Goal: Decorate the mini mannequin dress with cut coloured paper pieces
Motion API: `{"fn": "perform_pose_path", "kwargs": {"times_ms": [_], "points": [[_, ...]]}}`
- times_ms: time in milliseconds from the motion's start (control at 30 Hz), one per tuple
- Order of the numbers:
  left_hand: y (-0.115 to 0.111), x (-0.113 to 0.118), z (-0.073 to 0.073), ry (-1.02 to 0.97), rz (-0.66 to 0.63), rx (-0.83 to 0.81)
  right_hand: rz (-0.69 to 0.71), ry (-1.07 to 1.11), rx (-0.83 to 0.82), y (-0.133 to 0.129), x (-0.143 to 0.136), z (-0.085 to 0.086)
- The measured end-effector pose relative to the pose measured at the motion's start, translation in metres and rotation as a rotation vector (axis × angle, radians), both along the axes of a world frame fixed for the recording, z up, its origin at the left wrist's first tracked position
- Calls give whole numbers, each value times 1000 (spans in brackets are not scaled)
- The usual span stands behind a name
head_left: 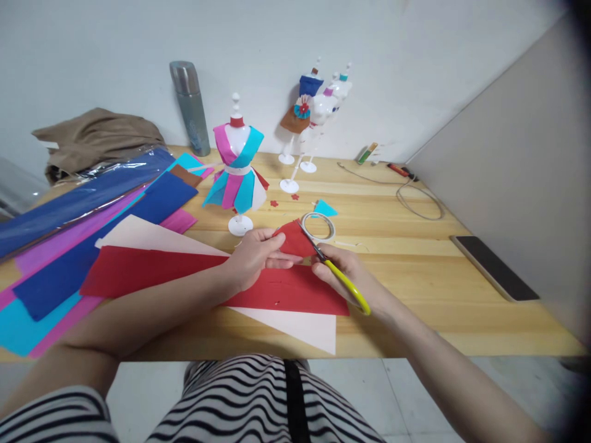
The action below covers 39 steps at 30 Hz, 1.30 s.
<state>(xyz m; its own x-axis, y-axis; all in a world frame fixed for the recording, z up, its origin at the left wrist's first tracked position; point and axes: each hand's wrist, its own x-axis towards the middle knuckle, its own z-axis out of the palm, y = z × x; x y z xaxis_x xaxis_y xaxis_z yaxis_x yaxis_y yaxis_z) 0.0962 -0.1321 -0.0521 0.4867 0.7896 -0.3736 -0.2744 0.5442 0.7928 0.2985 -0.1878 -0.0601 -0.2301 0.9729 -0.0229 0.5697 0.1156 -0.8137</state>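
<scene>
Left hand (252, 258): pinches red piece (293, 239). Right hand (351, 266): holds scissors (346, 283), yellow handles, blades at right edge of red piece. Below hands: red sheet (295, 288), lying across pale sheet (309, 329). Beyond hands: tape roll (331, 229), blue scrap (325, 208), two red flowers (274, 203). Farther back: dress form (240, 157), pink-and-blue strips, pale belt; three more forms (322, 109) near wall (258, 37). Far left: coloured sheets (60, 274), brown cloth (104, 138), flask (191, 111). Right: cable (436, 217), dark device (496, 267). All on wooden table (397, 252).
</scene>
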Motion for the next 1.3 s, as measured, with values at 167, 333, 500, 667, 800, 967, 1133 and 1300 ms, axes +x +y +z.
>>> {"fn": "perform_pose_path", "kwargs": {"times_ms": [167, 333, 500, 667, 800, 967, 1133, 1300], "points": [[1, 0, 0, 9, -2, 10, -33, 33, -29, 0, 1, -10], [2, -1, -1, 22, 10, 2, -43, 38, 29, -1, 4, -9], [4, -2, 3, 14, 18, 17, 15, 53, 79, -2, 10, 7], [6, -2, 9, 32, 34, 12, 24, 20, 32, -3, 21, 9], [8, -3, 11, 39, 25, 13, -34, -338, -53, -4, 32, 16], [12, -5, 17, 111, -9, 66, -38, -725, -74, -7, 41, 16], [15, -8, 24, 172, -26, 100, 100, -771, -105, -10, 41, 8], [14, -9, 27, 183, -13, 95, 55, -808, -20, -11, 35, 17]]}}
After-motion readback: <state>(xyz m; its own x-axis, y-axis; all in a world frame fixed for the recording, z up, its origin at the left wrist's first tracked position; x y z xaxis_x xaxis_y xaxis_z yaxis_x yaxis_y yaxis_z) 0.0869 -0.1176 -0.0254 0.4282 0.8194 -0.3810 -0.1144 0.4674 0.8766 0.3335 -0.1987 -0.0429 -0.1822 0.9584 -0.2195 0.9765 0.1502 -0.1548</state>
